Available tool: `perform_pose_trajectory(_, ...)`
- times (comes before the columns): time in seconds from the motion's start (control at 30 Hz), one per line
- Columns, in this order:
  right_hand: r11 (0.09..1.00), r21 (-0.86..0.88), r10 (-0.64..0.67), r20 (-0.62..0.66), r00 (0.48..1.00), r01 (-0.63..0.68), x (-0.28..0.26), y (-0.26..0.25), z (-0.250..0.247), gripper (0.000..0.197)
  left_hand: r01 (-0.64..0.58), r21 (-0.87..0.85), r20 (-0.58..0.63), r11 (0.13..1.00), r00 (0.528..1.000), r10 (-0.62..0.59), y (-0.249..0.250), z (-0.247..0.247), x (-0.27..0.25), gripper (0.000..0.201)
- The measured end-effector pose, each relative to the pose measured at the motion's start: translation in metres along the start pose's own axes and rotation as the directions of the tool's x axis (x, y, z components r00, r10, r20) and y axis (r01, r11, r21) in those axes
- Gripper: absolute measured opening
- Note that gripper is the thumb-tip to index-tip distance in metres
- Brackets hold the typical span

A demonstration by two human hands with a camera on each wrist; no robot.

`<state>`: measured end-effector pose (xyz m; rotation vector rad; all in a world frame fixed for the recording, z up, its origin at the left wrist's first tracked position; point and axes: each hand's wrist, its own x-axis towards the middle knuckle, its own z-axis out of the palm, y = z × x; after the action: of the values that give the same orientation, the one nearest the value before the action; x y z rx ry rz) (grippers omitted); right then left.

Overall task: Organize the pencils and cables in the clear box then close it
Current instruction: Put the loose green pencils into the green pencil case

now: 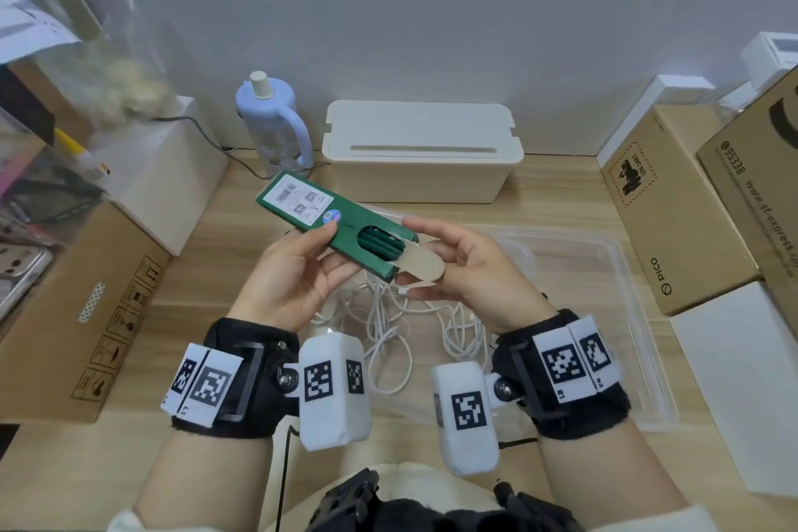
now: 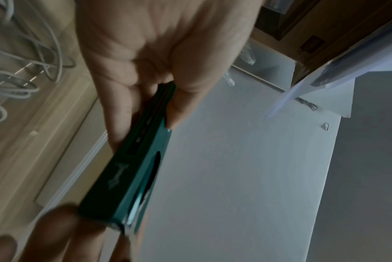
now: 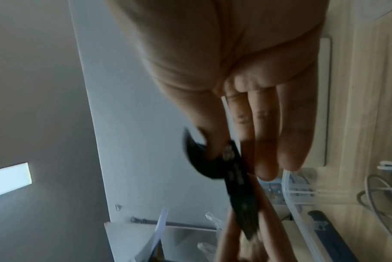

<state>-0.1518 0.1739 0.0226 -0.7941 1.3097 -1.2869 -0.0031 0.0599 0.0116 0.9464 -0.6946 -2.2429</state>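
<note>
I hold a green pencil box tilted above the table, its near end open with a tan flap folded out and dark green pencils showing inside. My left hand grips its middle, thumb on top and fingers beneath. My right hand pinches the open end, thumb on the corner and fingers under the flap. In the wrist views the pencil box lies edge-on between thumb and fingers. Tangled white cables lie on the table under my hands. The clear box sits open to the right.
A white lidded box and a lavender bottle stand at the back against the wall. Cardboard boxes line the left side, more cardboard boxes the right. A flat white box lies at the near right.
</note>
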Motion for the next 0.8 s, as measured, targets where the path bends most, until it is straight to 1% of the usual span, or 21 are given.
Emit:
perform_pose_trajectory(0.07,0.999,-0.051,-0.004,-0.037,0.999,0.002,0.003,0.004,0.006,0.037,0.002,0.102,0.089,0.995,0.996,-0.011,-0.005,0.005,-0.003,0.035)
perform_pose_trajectory(0.13,0.992,-0.122,-0.024,-0.092,0.995,0.013,0.005,0.010,0.008,0.029,0.011,0.226,0.166,0.974,0.985,-0.050,-0.008,0.007,-0.005,0.044)
perform_pose_trajectory(0.17,0.991,-0.133,-0.029,-0.120,0.992,0.012,0.005,0.012,0.007,0.026,0.007,0.298,0.165,0.955,0.985,-0.059,-0.008,0.006,-0.005,0.044)
perform_pose_trajectory(0.2,0.992,-0.127,-0.026,-0.148,0.989,0.007,0.004,0.012,0.004,0.024,-0.018,0.369,0.138,0.929,0.990,-0.036,-0.006,0.003,-0.004,0.039)
perform_pose_trajectory(0.23,0.994,-0.109,-0.018,-0.177,0.984,-0.001,0.002,0.012,-0.001,0.023,-0.065,0.432,0.088,0.900,0.996,0.030,-0.003,-0.002,-0.003,0.032)
perform_pose_trajectory(0.27,0.996,-0.085,-0.009,-0.205,0.979,-0.009,-0.001,0.011,-0.005,0.022,-0.127,0.487,0.026,0.864,0.991,0.130,0.000,-0.009,-0.001,0.027)
perform_pose_trajectory(0.3,0.998,-0.062,-0.002,-0.234,0.972,-0.012,-0.003,0.009,-0.011,0.021,-0.187,0.552,-0.040,0.813,0.968,0.250,0.003,-0.018,0.002,0.028)
perform_pose_trajectory(0.33,0.999,-0.049,0.000,-0.263,0.965,-0.013,-0.005,0.009,-0.016,0.021,-0.216,0.643,-0.100,0.735,0.927,0.360,0.005,-0.026,0.005,0.030)
perform_pose_trajectory(0.37,0.999,-0.045,-0.002,-0.290,0.957,-0.012,-0.007,0.008,-0.020,0.022,-0.196,0.748,-0.142,0.634,0.886,0.442,0.006,-0.034,0.008,0.032)
perform_pose_trajectory(0.4,0.999,-0.045,-0.004,-0.314,0.950,-0.011,-0.008,0.008,-0.024,0.023,-0.134,0.829,-0.170,0.542,0.864,0.474,0.007,-0.042,0.010,0.035)
perform_pose_trajectory(0.43,0.999,-0.045,-0.005,-0.332,0.943,-0.010,-0.009,0.007,-0.026,0.023,-0.056,0.872,-0.197,0.487,0.870,0.452,0.007,-0.050,0.013,0.042)
perform_pose_trajectory(0.5,0.999,-0.034,-0.003,-0.370,0.929,-0.011,-0.011,0.008,-0.032,0.021,0.064,0.895,-0.237,0.441,0.907,0.348,0.007,-0.063,0.015,0.067)
perform_pose_trajectory(0.53,1.000,-0.030,-0.002,-0.390,0.921,-0.010,-0.013,0.008,-0.034,0.019,0.101,0.906,-0.248,0.411,0.914,0.321,0.007,-0.067,0.015,0.079)
perform_pose_trajectory(0.57,1.000,-0.028,-0.004,-0.409,0.913,-0.009,-0.014,0.009,-0.036,0.017,0.131,0.919,-0.255,0.371,0.916,0.310,0.007,-0.068,0.014,0.086)
perform_pose_trajectory(0.6,1.000,-0.028,-0.006,-0.425,0.905,-0.007,-0.015,0.010,-0.038,0.016,0.145,0.933,-0.251,0.331,0.918,0.307,0.008,-0.068,0.014,0.088)
perform_pose_trajectory(0.63,1.000,-0.026,-0.006,-0.437,0.899,-0.006,-0.016,0.010,-0.040,0.016,0.160,0.943,-0.249,0.290,0.921,0.301,0.009,-0.066,0.013,0.085)
perform_pose_trajectory(0.7,1.000,-0.022,-0.006,-0.454,0.891,-0.004,-0.017,0.011,-0.042,0.015,0.181,0.961,-0.238,0.209,0.925,0.295,0.009,-0.063,0.013,0.072)
perform_pose_trajectory(0.73,1.000,-0.024,-0.007,-0.460,0.888,-0.005,-0.017,0.011,-0.042,0.016,0.195,0.964,-0.242,0.182,0.924,0.294,0.008,-0.061,0.012,0.067)
perform_pose_trajectory(0.8,1.000,-0.025,-0.008,-0.471,0.882,-0.004,-0.017,0.011,-0.044,0.019,0.220,0.962,-0.258,0.159,0.922,0.287,0.006,-0.057,0.010,0.059)
